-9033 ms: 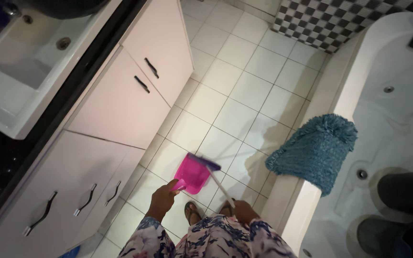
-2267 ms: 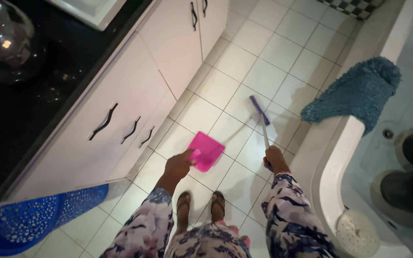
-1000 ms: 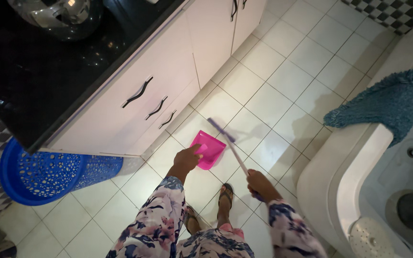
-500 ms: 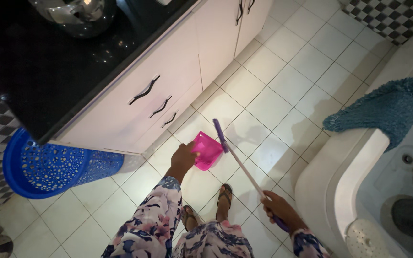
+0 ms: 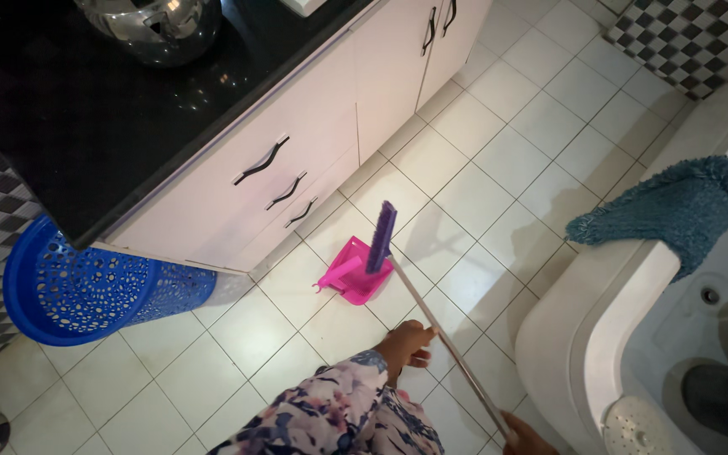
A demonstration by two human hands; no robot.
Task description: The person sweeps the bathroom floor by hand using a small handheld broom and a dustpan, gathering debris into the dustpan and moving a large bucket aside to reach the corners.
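A pink dustpan [image 5: 355, 276] lies flat on the white tiled floor [image 5: 499, 160], just in front of the white cabinet drawers [image 5: 297, 181], its handle pointing toward the cabinet base and the blue perforated basket [image 5: 77, 291] lying on its side at the left. A broom [image 5: 431, 324] runs diagonally across the tiles: its purple head [image 5: 381, 238] stands at the dustpan's open edge, and its pale shaft slants down and right toward the bottom of the view, so its long axis goes from upper left to lower right. The right hand [image 5: 526, 436] grips the shaft's near end, fingers wrapped around it, though it is partly cut off by the frame. The left hand [image 5: 404, 345] hangs just beside the mid-shaft, fingers loosely curled and holding nothing. Open tiles stretch beyond the dustpan toward the top right; the curved white tub rim [image 5: 600, 303], draped with a teal mat [image 5: 676, 206], bounds the right side.
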